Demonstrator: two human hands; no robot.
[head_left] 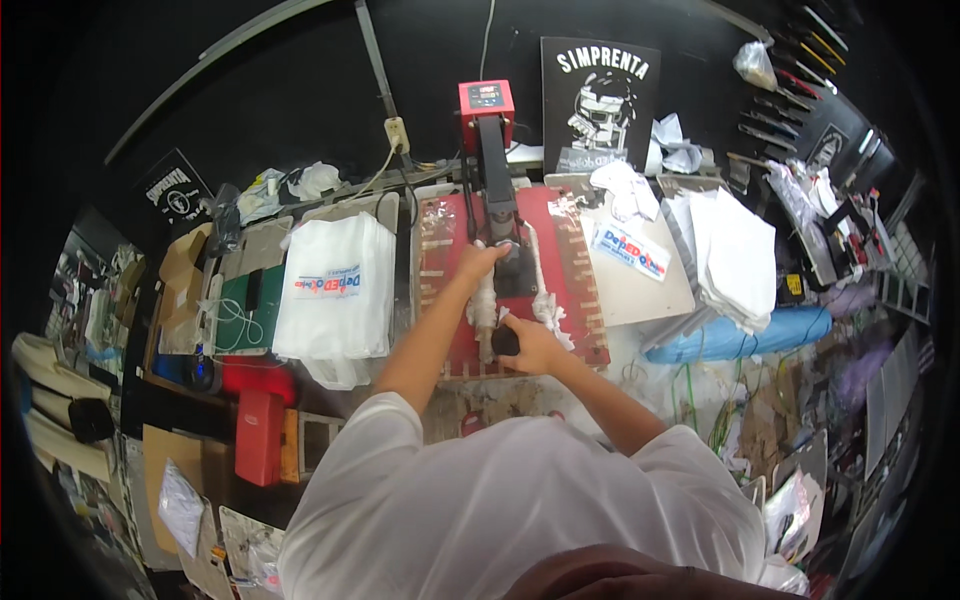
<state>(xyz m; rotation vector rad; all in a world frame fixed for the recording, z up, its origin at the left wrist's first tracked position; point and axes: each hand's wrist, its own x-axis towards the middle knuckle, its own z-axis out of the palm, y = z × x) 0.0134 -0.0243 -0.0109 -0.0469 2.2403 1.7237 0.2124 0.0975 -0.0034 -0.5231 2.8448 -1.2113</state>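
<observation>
A heat press with a red control box (486, 100) and a large red plate (575, 310) stands in front of me. My right hand (535, 346) is closed around its black-ended handle (506, 341), near the plate's front edge. Farther back, my left hand (482, 260) reaches the press mechanism beside the white-wrapped bar (484, 298); its fingers are bent, and what lies under them is hard to make out. A second white-wrapped bar (540, 275) runs along the right side of the dark central block (518, 275).
Left of the press lies a stack of printed white plastic bags (335, 290). At right are a pale board (640, 295) with a printed white piece (632, 250), a pile of white sheets (735, 255) and a blue plastic bundle (740, 335). A red box (259, 437) sits lower left.
</observation>
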